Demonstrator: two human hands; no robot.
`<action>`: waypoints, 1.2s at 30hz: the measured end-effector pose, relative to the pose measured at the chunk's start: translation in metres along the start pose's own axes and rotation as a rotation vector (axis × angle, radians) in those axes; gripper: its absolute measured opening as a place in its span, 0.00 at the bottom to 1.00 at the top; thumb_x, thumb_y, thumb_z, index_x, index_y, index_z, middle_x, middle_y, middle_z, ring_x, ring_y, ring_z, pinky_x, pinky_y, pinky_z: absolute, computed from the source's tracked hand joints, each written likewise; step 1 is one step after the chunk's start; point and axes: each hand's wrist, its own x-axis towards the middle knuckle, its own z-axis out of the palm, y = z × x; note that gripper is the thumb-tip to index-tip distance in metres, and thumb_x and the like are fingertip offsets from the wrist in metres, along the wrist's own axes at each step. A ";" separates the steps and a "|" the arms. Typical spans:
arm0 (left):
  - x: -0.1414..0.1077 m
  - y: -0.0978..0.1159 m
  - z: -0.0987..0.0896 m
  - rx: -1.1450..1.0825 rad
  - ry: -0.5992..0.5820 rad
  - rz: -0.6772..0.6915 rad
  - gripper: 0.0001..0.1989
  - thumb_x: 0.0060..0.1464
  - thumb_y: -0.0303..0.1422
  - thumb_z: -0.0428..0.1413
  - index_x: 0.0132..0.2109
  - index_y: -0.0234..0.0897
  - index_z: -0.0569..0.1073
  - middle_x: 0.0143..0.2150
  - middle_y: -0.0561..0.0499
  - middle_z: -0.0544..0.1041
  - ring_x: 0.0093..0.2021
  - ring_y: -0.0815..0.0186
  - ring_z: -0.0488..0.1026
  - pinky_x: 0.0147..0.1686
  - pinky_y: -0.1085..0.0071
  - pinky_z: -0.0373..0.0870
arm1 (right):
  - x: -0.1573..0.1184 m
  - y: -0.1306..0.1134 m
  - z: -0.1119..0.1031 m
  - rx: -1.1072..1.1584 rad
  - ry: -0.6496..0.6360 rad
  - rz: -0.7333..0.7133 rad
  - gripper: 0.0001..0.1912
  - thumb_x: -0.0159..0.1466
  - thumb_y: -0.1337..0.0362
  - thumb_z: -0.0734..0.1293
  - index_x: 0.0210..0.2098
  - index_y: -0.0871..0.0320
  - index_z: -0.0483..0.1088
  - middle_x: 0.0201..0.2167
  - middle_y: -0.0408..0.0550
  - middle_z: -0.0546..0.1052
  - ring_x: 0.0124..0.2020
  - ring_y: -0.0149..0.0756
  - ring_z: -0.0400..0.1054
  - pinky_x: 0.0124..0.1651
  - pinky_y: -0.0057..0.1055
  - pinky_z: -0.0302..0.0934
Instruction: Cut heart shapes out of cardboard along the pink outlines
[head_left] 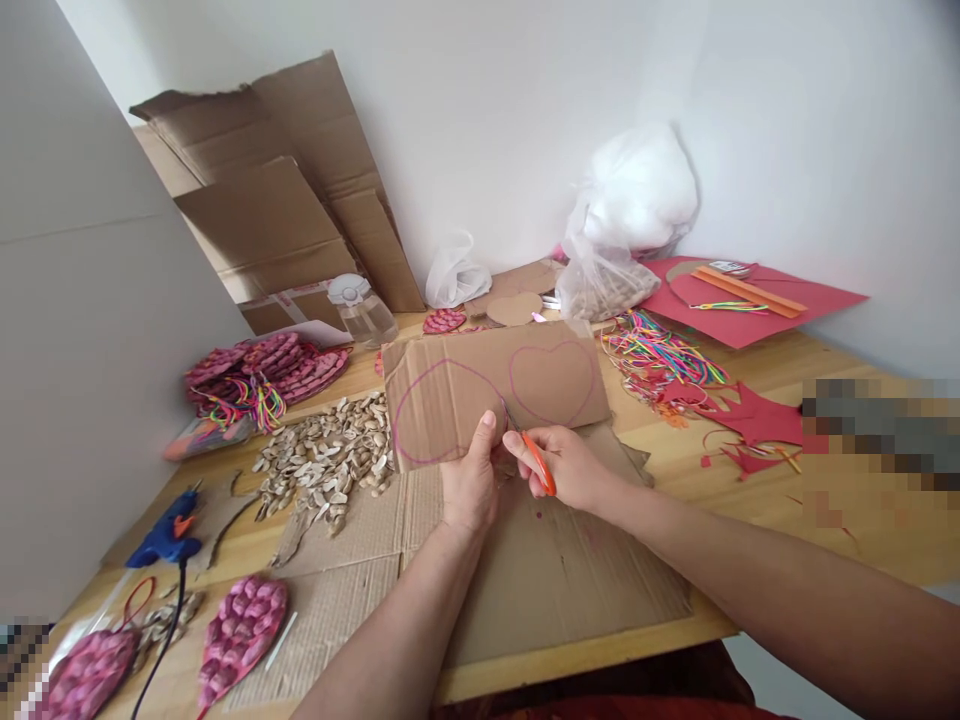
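My left hand (472,480) grips the lower edge of a cardboard piece (472,385), thumb on its face. Two heart outlines in purple line are drawn on that cardboard, one on each half. My right hand (574,468) is closed around orange-handled scissors (540,463). Their blades meet the cardboard between the two hearts, close to the left thumb; how far they cut in is hard to see. Beneath both hands lies a larger flat cardboard sheet (555,580) on the wooden table.
Peanut shells (337,455) spread at left, near a blue glue gun (166,535) with its cord. Pink shell-covered hearts (244,635) lie front left. Colourful strings (667,350) and red paper scraps (750,415) lie right. A water bottle (364,310) and leaning cardboard (300,130) stand behind.
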 end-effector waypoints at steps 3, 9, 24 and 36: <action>0.003 0.002 -0.001 -0.026 0.010 -0.004 0.23 0.44 0.39 0.69 0.46 0.37 0.74 0.39 0.48 0.79 0.38 0.61 0.79 0.37 0.65 0.78 | -0.001 -0.002 -0.002 0.047 -0.047 0.030 0.33 0.63 0.33 0.60 0.23 0.58 0.66 0.11 0.40 0.67 0.13 0.25 0.54 0.19 0.25 0.48; 0.004 0.007 -0.002 -0.059 -0.050 -0.063 0.18 0.42 0.36 0.71 0.36 0.35 0.73 0.37 0.48 0.78 0.37 0.61 0.79 0.37 0.64 0.79 | -0.003 -0.010 -0.006 0.069 -0.036 0.044 0.34 0.64 0.34 0.59 0.23 0.59 0.69 0.11 0.41 0.67 0.13 0.25 0.55 0.21 0.25 0.48; 0.002 0.010 0.000 -0.071 -0.061 -0.141 0.19 0.41 0.34 0.71 0.40 0.34 0.75 0.33 0.49 0.79 0.32 0.65 0.78 0.37 0.66 0.77 | -0.005 -0.011 -0.009 -0.058 0.030 -0.019 0.33 0.64 0.35 0.59 0.21 0.57 0.66 0.11 0.41 0.67 0.15 0.28 0.59 0.21 0.25 0.51; 0.004 0.008 -0.002 -0.067 -0.085 -0.124 0.15 0.42 0.33 0.70 0.36 0.34 0.75 0.33 0.51 0.78 0.32 0.67 0.77 0.36 0.68 0.76 | -0.005 -0.004 0.001 -0.032 0.090 -0.034 0.33 0.63 0.34 0.61 0.19 0.56 0.58 0.13 0.38 0.63 0.15 0.27 0.58 0.20 0.26 0.48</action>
